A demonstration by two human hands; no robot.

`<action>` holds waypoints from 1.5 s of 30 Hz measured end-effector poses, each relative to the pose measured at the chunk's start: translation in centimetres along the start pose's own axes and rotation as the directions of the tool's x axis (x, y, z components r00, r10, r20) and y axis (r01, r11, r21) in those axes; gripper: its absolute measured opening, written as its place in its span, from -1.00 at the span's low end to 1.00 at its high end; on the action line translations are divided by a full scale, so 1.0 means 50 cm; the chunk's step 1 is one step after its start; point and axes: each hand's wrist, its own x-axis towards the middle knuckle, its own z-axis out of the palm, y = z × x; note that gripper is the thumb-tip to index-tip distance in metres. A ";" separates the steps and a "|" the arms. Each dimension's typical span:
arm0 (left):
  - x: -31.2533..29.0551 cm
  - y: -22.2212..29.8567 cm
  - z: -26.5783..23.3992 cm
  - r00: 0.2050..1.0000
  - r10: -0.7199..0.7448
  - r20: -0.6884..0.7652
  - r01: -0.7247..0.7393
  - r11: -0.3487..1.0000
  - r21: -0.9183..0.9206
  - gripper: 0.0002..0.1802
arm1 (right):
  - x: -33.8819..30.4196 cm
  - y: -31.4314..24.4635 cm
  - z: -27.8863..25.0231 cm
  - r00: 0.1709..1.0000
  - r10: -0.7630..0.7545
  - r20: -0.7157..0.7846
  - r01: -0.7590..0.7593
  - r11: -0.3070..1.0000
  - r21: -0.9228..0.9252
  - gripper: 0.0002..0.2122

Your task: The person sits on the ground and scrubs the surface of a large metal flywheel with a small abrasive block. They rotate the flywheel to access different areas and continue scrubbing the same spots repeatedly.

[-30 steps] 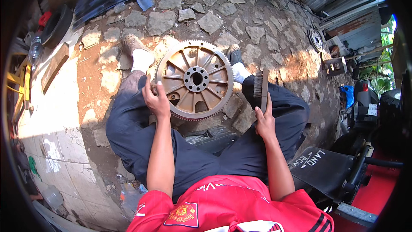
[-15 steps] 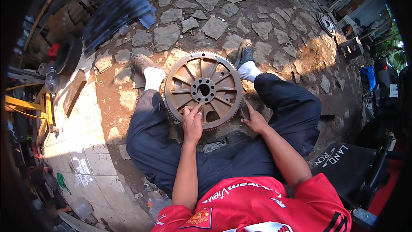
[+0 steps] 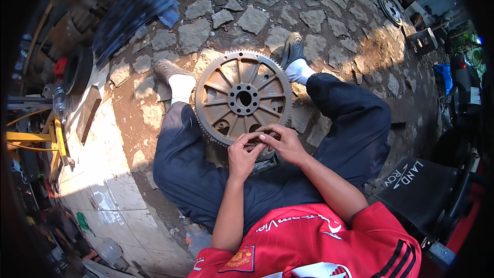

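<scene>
Hands: your left hand (image 3: 243, 153) and right hand (image 3: 284, 144) now meet, fingertips pinched together at the gear's near rim — whether they clamp something small, I cannot tell.
Change: a second ago they were apart, the right hand holding a dark brush.
Gear: rusty toothed wheel (image 3: 243, 98) propped between your legs on stone paving (image 3: 200, 31) — work looks shifted to fine fingerwork.

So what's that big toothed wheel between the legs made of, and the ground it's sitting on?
The toothed wheel looks like cast metal, probably iron or steel: dull brown-grey, rusty-looking, with spokes and a darker bolted hub. The ground is irregular grey flat stones set in reddish-brown earth. Both hands, left and right, meet at the wheel's near edge.
</scene>
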 end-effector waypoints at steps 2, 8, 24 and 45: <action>0.009 -0.016 -0.009 0.995 -0.081 0.053 0.088 0.987 -0.138 -0.66 | 0.024 0.047 0.020 0.994 -0.100 -0.038 0.100 0.995 0.001 -0.65; 0.056 -0.049 -0.036 0.942 -0.179 0.283 0.293 0.850 -0.437 -0.64 | 0.042 0.034 -0.016 0.996 0.084 -0.039 -0.060 0.903 0.425 -0.65; 0.079 -0.047 -0.011 0.983 -0.126 0.135 0.152 0.968 -0.200 -0.80 | 0.045 0.063 -0.039 0.999 0.048 0.003 -0.045 0.901 0.432 -0.49; 0.080 -0.056 -0.023 0.995 0.031 0.097 -0.027 0.999 -0.046 -0.78 | 0.050 0.044 -0.019 0.964 -0.073 -0.255 0.047 0.993 -0.106 -0.69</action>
